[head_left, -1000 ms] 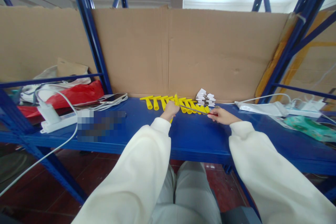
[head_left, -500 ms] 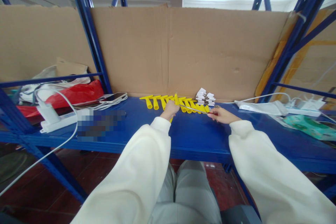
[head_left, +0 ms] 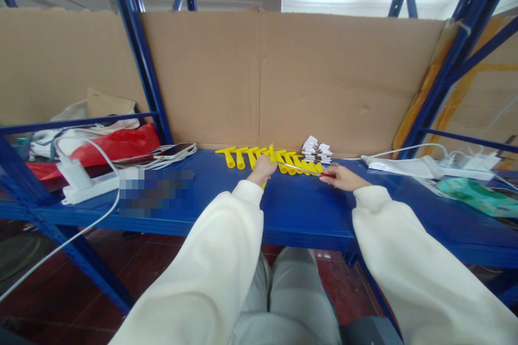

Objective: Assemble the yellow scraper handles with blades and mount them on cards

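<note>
Nearer the shelf's (head_left: 307, 210) back edge, I saw the left hand (head_left: 262, 169) half-hiding the yellow piece (head_left: 271, 151) it clenched, the right hand (head_left: 342, 178) gripping a slim, partly covered tool (head_left: 300, 169).

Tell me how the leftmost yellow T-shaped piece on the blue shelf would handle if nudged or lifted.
The leftmost yellow T-shaped piece is probably stiff, as it shows no sag. Its near end looks round and hollow, so it may be light for its size. Its T shape would likely stop it rolling far.
</note>
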Action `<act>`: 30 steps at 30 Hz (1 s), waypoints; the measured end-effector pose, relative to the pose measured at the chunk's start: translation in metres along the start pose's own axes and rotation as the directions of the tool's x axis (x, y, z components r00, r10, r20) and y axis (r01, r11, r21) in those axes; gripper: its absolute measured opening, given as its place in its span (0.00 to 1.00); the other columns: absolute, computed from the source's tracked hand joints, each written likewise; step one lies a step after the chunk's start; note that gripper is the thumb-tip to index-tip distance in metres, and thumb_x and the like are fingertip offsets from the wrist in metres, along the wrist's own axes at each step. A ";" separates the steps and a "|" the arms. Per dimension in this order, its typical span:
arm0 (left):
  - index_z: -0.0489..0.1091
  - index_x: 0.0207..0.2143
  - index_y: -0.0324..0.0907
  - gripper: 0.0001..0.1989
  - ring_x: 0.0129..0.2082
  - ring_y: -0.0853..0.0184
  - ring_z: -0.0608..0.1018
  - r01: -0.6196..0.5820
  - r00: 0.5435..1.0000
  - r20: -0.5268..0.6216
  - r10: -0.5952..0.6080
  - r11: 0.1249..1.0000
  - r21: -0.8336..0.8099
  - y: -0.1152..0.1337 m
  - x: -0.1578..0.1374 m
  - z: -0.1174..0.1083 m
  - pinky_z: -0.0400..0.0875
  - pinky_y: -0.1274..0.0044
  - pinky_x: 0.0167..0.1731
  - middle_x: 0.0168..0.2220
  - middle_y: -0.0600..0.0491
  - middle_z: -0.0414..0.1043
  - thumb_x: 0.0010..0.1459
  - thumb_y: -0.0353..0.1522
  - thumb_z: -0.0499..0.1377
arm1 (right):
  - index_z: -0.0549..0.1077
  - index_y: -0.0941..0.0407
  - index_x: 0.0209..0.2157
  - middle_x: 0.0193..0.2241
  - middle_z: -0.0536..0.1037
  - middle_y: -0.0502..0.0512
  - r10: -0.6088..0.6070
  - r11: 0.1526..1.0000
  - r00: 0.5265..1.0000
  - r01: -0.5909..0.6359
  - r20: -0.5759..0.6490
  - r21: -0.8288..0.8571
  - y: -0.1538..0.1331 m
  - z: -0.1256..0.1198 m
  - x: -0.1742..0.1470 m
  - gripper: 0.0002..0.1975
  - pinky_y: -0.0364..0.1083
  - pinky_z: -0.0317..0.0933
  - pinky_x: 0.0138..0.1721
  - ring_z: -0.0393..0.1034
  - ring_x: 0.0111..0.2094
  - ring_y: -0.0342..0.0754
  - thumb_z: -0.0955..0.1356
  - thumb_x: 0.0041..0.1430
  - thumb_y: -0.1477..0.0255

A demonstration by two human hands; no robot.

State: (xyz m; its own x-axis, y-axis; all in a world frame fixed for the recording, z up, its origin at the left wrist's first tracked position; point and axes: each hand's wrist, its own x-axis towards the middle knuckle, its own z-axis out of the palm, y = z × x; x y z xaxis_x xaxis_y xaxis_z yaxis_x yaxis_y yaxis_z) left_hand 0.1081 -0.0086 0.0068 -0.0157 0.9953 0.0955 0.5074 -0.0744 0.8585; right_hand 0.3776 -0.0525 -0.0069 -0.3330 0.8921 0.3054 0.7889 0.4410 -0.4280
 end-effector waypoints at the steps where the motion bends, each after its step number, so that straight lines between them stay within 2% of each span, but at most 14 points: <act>1: 0.72 0.31 0.37 0.03 0.18 0.70 0.70 0.006 1.000 -0.009 -0.006 1.000 0.016 0.000 0.000 0.000 0.62 0.80 0.22 0.15 0.59 0.61 0.55 0.23 0.60 | 0.69 0.53 0.26 0.24 0.76 0.54 -0.002 1.000 1.000 0.002 -0.023 0.004 0.001 0.001 0.001 0.20 0.48 0.63 0.31 0.69 0.28 0.50 0.68 0.53 0.50; 6: 0.73 0.33 0.36 0.05 0.16 0.71 0.68 0.007 1.000 -0.019 -0.006 0.999 0.042 0.003 -0.004 0.000 0.61 0.80 0.20 0.15 0.60 0.60 0.54 0.21 0.59 | 0.65 0.52 0.25 0.23 0.74 0.51 0.011 1.000 0.986 -0.015 -0.166 -0.026 0.007 0.003 0.002 0.20 0.46 0.61 0.29 0.66 0.26 0.47 0.72 0.47 0.52; 9: 0.73 0.34 0.36 0.06 0.15 0.72 0.67 0.006 1.000 -0.025 -0.005 0.999 0.046 0.003 -0.005 -0.001 0.58 0.81 0.18 0.15 0.60 0.59 0.55 0.21 0.58 | 0.65 0.52 0.23 0.21 0.73 0.51 0.002 0.999 0.995 -0.007 -0.103 -0.050 0.006 0.001 0.001 0.20 0.46 0.59 0.28 0.64 0.25 0.47 0.70 0.51 0.51; 12: 0.73 0.35 0.36 0.07 0.14 0.73 0.66 0.005 1.000 -0.026 -0.003 0.999 0.052 0.004 -0.006 -0.001 0.57 0.82 0.17 0.15 0.61 0.58 0.55 0.20 0.57 | 0.69 0.53 0.23 0.22 0.75 0.53 -0.024 0.998 0.999 0.023 -0.024 -0.057 0.002 -0.002 0.000 0.20 0.47 0.60 0.30 0.66 0.26 0.48 0.67 0.55 0.50; 15: 0.73 0.35 0.35 0.08 0.14 0.73 0.65 -0.001 1.000 -0.013 0.001 0.999 0.054 0.004 -0.006 -0.001 0.57 0.82 0.16 0.14 0.61 0.57 0.55 0.20 0.56 | 0.70 0.53 0.25 0.24 0.77 0.54 -0.036 0.999 0.997 0.033 -0.063 -0.038 0.003 -0.001 0.001 0.19 0.47 0.61 0.31 0.68 0.28 0.50 0.68 0.53 0.51; 19: 0.73 0.36 0.35 0.09 0.14 0.72 0.65 -0.002 1.000 -0.011 0.002 0.999 0.053 0.005 -0.007 -0.001 0.56 0.82 0.16 0.15 0.61 0.57 0.56 0.20 0.55 | 0.65 0.52 0.25 0.23 0.74 0.52 0.002 1.000 0.987 -0.005 -0.159 -0.013 0.007 0.002 0.001 0.18 0.46 0.61 0.30 0.67 0.28 0.49 0.72 0.48 0.54; 22: 0.74 0.38 0.34 0.10 0.14 0.72 0.66 0.005 1.000 -0.017 -0.004 0.997 0.076 0.005 -0.008 -0.001 0.57 0.82 0.16 0.15 0.60 0.58 0.56 0.21 0.56 | 0.64 0.52 0.24 0.22 0.73 0.52 0.019 0.999 0.990 -0.025 -0.142 -0.046 0.006 0.001 0.001 0.18 0.46 0.60 0.30 0.66 0.28 0.49 0.71 0.49 0.55; 27: 0.75 0.39 0.32 0.10 0.16 0.72 0.67 0.003 1.000 -0.028 -0.001 0.998 0.069 0.004 -0.006 -0.001 0.60 0.81 0.19 0.16 0.59 0.62 0.56 0.21 0.57 | 0.68 0.53 0.22 0.22 0.74 0.54 0.011 0.998 0.999 -0.013 -0.034 -0.068 0.003 -0.002 0.002 0.19 0.48 0.60 0.31 0.67 0.27 0.50 0.67 0.54 0.52; 30: 0.75 0.40 0.32 0.11 0.17 0.72 0.69 -0.012 1.000 -0.025 0.014 0.998 0.065 0.003 -0.005 0.000 0.62 0.81 0.21 0.19 0.57 0.66 0.56 0.21 0.56 | 0.68 0.53 0.24 0.24 0.76 0.54 -0.014 1.000 0.995 0.011 -0.098 -0.029 0.004 0.000 0.002 0.20 0.47 0.61 0.32 0.68 0.29 0.50 0.69 0.52 0.50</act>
State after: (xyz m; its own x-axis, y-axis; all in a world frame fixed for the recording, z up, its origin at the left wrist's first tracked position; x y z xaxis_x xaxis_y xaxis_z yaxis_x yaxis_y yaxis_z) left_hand 0.1092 -0.0139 0.0090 -0.0308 0.9923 0.1199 0.5626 -0.0820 0.8227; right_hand 0.3801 -0.0486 -0.0084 -0.2916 0.8719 0.3934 0.7997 0.4479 -0.3999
